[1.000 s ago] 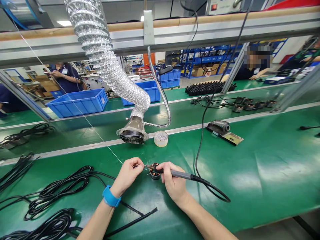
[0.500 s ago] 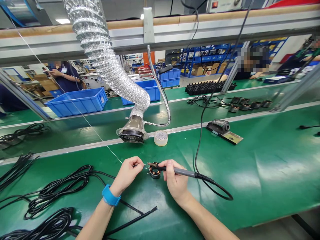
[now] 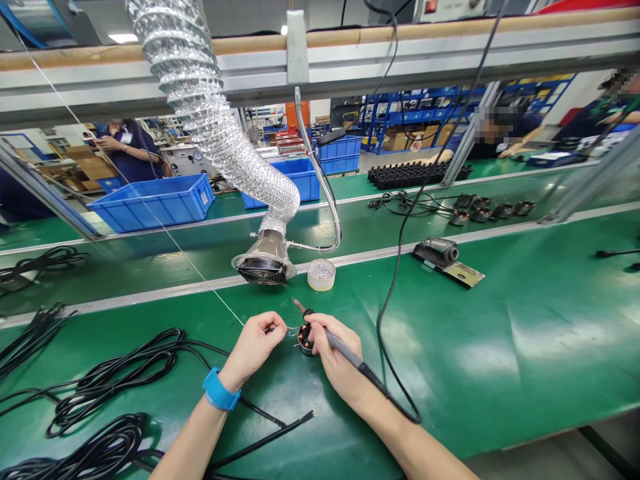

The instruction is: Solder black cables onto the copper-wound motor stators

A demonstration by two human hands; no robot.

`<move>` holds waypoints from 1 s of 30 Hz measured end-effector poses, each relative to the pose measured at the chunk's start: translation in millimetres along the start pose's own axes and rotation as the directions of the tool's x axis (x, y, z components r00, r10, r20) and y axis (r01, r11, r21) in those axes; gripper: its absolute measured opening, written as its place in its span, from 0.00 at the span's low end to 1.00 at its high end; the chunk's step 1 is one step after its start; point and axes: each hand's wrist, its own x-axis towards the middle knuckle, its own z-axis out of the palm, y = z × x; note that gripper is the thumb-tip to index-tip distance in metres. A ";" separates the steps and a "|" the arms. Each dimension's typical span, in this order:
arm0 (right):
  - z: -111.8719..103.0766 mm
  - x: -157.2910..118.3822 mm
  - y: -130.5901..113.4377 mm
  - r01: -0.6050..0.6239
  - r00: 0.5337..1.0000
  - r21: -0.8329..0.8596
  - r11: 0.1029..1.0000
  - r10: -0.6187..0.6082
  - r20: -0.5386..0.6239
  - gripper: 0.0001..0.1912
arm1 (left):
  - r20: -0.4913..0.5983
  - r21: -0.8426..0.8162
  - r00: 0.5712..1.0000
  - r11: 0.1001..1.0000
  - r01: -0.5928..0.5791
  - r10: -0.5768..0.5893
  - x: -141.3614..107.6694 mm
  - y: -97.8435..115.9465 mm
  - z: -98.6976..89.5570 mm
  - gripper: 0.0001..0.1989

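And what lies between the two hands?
In the head view, thin wire ends and the copper-wound ring lie between the left hand and the right hand, which partly covers the ring.

The person's two bare forearms are slanting inward from the bottom of the view, and I'm seeing the hands nearly meeting in the middle, close but not touching. The left forearm (image 3: 193, 437) is angling up and to the right, the wrist running on from it with hardly any bend. The left hand (image 3: 257, 347) is pinching, thumb and forefinger pressing together at the tips while the other fingers are curling in. The right forearm (image 3: 415, 440) is leaning up and to the left. The right hand (image 3: 336, 353) is closing in a pen-like grip, its forefinger lying extended forward and its thumb bracing from the near side.
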 end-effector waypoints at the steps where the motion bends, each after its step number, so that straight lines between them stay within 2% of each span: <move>1: 1.4 1.2 0.4 0.037 0.999 -0.014 0.999 -0.037 0.031 0.09 | 0.004 0.004 1.000 1.000 -0.002 0.002 -0.2 0.8 -0.2 0.09; 4: 7.0 3.9 4.5 0.129 0.986 -0.037 0.991 -0.124 0.114 0.15 | 0.019 0.029 1.000 0.999 -0.021 0.021 -2.5 4.1 0.0 0.09; 8: 14.4 4.5 11.8 0.150 0.976 -0.014 0.989 -0.145 0.160 0.24 | 0.033 0.083 0.997 0.994 -0.072 0.069 -7.9 7.0 1.0 0.10; 12: 17.4 4.5 13.7 0.193 0.968 -0.005 0.981 -0.189 0.167 0.24 | 0.049 0.120 0.994 0.987 -0.106 0.100 -10.0 6.5 -0.3 0.11; 15: 16.7 4.5 12.8 0.228 0.960 -0.019 0.973 -0.222 0.172 0.24 | 0.100 0.105 0.991 0.989 -0.099 0.089 -10.0 8.3 -3.9 0.12; 22: 15.0 0.8 13.0 0.247 0.954 -0.047 0.968 -0.234 0.190 0.24 | 0.245 -0.092 0.956 0.978 0.189 -0.162 -10.7 15.4 -7.8 0.15; 26: 13.3 -0.3 12.8 0.249 0.949 -0.064 0.966 -0.229 0.218 0.24 | 0.253 -0.138 0.942 0.956 0.258 -0.218 -9.5 13.3 -6.8 0.15; 30: 10.8 0.8 12.9 0.216 0.960 -0.072 0.974 -0.199 0.194 0.23 | 0.259 -0.149 0.933 0.944 0.294 -0.250 -8.6 12.6 -7.1 0.13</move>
